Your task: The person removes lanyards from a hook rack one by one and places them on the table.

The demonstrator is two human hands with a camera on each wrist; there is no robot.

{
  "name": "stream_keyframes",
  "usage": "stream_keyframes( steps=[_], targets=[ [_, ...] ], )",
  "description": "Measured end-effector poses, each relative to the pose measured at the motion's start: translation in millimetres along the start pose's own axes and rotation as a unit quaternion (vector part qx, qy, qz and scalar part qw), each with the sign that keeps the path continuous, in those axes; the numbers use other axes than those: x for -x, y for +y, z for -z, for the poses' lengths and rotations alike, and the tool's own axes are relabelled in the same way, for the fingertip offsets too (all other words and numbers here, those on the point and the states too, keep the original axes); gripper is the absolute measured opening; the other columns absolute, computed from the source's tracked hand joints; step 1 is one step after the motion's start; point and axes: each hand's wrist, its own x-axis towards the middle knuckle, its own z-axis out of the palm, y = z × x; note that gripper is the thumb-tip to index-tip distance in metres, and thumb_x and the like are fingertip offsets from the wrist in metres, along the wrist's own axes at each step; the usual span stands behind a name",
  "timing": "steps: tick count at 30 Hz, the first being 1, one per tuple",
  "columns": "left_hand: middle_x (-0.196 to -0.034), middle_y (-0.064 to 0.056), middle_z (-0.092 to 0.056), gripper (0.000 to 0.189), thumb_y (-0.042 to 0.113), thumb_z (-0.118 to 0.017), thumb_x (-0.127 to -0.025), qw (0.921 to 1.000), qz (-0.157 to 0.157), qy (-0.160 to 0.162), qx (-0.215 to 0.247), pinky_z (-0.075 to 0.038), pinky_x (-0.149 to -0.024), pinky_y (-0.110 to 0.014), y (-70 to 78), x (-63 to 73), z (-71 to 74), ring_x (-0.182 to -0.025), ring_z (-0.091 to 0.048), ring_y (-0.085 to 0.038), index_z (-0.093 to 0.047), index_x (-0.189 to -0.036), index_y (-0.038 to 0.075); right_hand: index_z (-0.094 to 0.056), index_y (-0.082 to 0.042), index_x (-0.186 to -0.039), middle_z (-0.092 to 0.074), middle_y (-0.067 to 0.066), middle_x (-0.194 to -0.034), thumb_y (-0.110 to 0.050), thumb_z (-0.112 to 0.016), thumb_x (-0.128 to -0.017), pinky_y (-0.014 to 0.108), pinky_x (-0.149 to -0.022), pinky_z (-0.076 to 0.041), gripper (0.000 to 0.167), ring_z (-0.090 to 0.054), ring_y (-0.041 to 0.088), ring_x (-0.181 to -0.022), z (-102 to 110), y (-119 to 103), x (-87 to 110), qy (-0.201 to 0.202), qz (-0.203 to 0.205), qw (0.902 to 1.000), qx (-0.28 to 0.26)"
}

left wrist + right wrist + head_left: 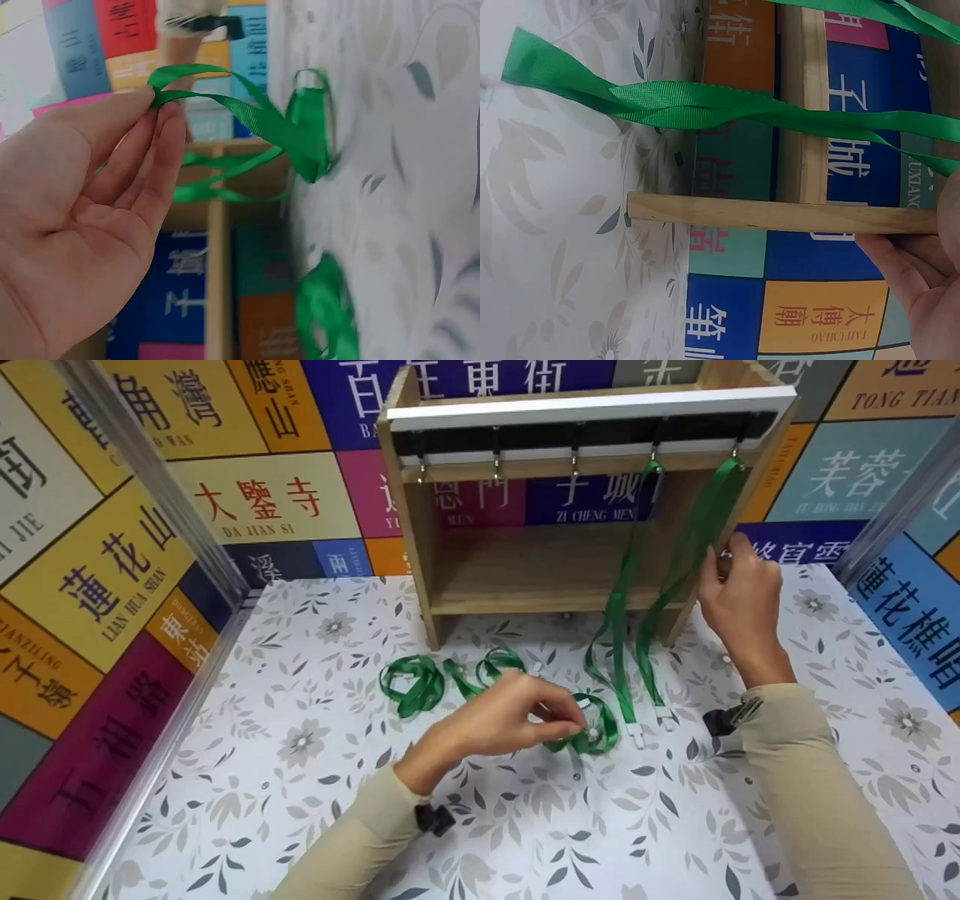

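My left hand (510, 716) pinches a loop of a green lanyard (259, 124) between thumb and fingertips. The rest of that lanyard lies coiled low over the floral tabletop. My right hand (742, 604) grips the right side panel (780, 214) of a wooden rack (418, 547), fingers on its outer face. Two green lanyards hang from the rack's two rightmost hooks: one lanyard (619, 619) on the fourth hook and another (712, 514) on the fifth. Their white clip ends reach down to the table in front.
Left of my left hand lie a coiled green lanyard (412, 686) and another loose lanyard (499, 660), partly hidden by the hand. Three bare hooks line the rack's white-and-black rail (495, 442) on the left. Printed panels (255, 499) stand behind and beside the table.
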Motion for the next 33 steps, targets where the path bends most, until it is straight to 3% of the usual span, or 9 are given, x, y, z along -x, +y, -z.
stream_keyframes(
  steps=[7, 12, 14, 18, 20, 22, 26, 28, 33],
  targets=[
    [-0.103, 0.001, -0.084, 0.013, 0.015, -0.072, -0.106, 0.997, 0.031, 0.023, -0.067, -0.058, -0.083, -0.011, -20.5, -43.5, -28.2, -0.091, -0.074, 0.002, -0.083, -0.109, 0.012, -0.068, 0.007, -0.119, -0.079, 0.031, -0.105, -0.031, -0.056, -0.111, -0.001, -0.071, -0.034, 0.04, -0.079, 0.046, -0.097, 1.9, 1.4, -0.6, -0.001, -0.006, 1.0, 0.001],
    [-0.104, 0.002, -0.083, 0.014, 0.015, -0.07, -0.106, 0.9838, 0.071, 0.034, -0.161, -0.057, -0.083, -0.014, -32.4, -63.4, -38.5, -0.094, -0.074, -0.006, -0.084, -0.107, 0.014, -0.068, 0.006, -0.119, -0.078, 0.03, -0.104, -0.033, -0.055, -0.112, 0.0, -0.069, -0.033, 0.041, -0.078, 0.046, -0.096, 1.3, 1.7, -0.8, -0.006, -0.015, 0.9999, 0.001],
    [-0.103, 0.003, -0.081, 0.014, 0.015, -0.07, -0.106, 0.9758, 0.093, 0.036, -0.195, -0.055, -0.079, -0.017, -35.2, -65.9, -40.4, -0.092, -0.072, -0.006, -0.084, -0.104, 0.017, -0.068, 0.005, -0.12, -0.078, 0.03, -0.106, -0.035, -0.055, -0.112, 0.002, -0.073, -0.041, 0.042, -0.078, 0.046, -0.098, 1.1, 1.2, -0.8, -0.014, -0.023, 0.9996, 0.004],
    [-0.094, 0.004, -0.077, 0.014, 0.013, -0.072, -0.103, 0.9657, 0.112, 0.037, -0.231, -0.047, -0.069, -0.02, -40.1, -66.4, -42.8, -0.082, -0.062, -0.006, -0.08, -0.094, 0.018, -0.068, 0.004, -0.121, -0.078, 0.029, -0.109, -0.036, -0.054, -0.112, 0.033, -0.085, -0.065, 0.043, -0.078, 0.046, -0.103, 1.3, 0.7, -0.7, -0.019, -0.03, 0.9993, 0.01],
    [-0.09, 0.004, -0.075, 0.013, 0.012, -0.074, -0.101, 0.9647, 0.11, 0.036, -0.237, -0.046, -0.067, -0.02, -41.9, -65.4, -42.4, -0.078, -0.059, -0.007, -0.078, -0.09, 0.018, -0.068, 0.004, -0.122, -0.078, 0.029, -0.111, -0.036, -0.054, -0.112, 0.052, -0.09, -0.065, 0.043, -0.078, 0.047, -0.104, 1.8, -0.2, -0.9, -0.018, -0.028, 0.9994, 0.009],
    [-0.089, 0.007, -0.075, 0.012, 0.015, -0.078, -0.099, 0.964, 0.11, 0.034, -0.239, -0.047, -0.067, -0.019, -43.2, -63.8, -41.4, -0.078, -0.061, -0.005, -0.079, -0.089, 0.02, -0.068, 0.005, -0.12, -0.079, 0.03, -0.109, -0.034, -0.055, -0.112, 0.048, -0.087, -0.065, 0.042, -0.078, 0.047, -0.102, 1.9, -0.4, -1.1, -0.01, -0.018, 0.9998, 0.006],
    [-0.093, 0.01, -0.078, 0.008, 0.022, -0.083, -0.098, 0.9583, 0.127, 0.031, -0.254, -0.054, -0.069, -0.022, -44.6, -61.3, -38.9, -0.083, -0.068, -0.005, -0.082, -0.089, 0.023, -0.067, 0.007, -0.116, -0.079, 0.03, -0.102, -0.031, -0.057, -0.111, 0.007, -0.074, -0.045, 0.04, -0.079, 0.046, -0.095, 1.4, 0.3, -0.5, 0.002, 0.002, 1.0, -0.002],
    [-0.095, 0.012, -0.079, 0.008, 0.023, -0.084, -0.097, 0.9529, 0.141, 0.031, -0.266, -0.057, -0.071, -0.025, -45.3, -60.5, -38.1, -0.086, -0.07, -0.006, -0.083, -0.089, 0.025, -0.067, 0.007, -0.115, -0.079, 0.03, -0.101, -0.03, -0.057, -0.111, 0.0, -0.07, -0.032, 0.039, -0.078, 0.046, -0.093, 1.1, 0.5, -0.1, 0.004, 0.007, 1.0, -0.003],
    [-0.091, 0.011, -0.078, 0.014, 0.022, -0.083, -0.097, 0.9345, 0.175, 0.043, -0.307, -0.059, -0.07, -0.028, -46.6, -58.9, -36.2, -0.084, -0.07, -0.009, -0.082, -0.084, 0.026, -0.067, 0.007, -0.116, -0.078, 0.031, -0.103, -0.031, -0.057, -0.111, -0.001, -0.071, -0.032, 0.039, -0.078, 0.047, -0.095, 0.8, -0.2, 0.7, -0.001, -0.002, 1.0, 0.0]
  ],
)
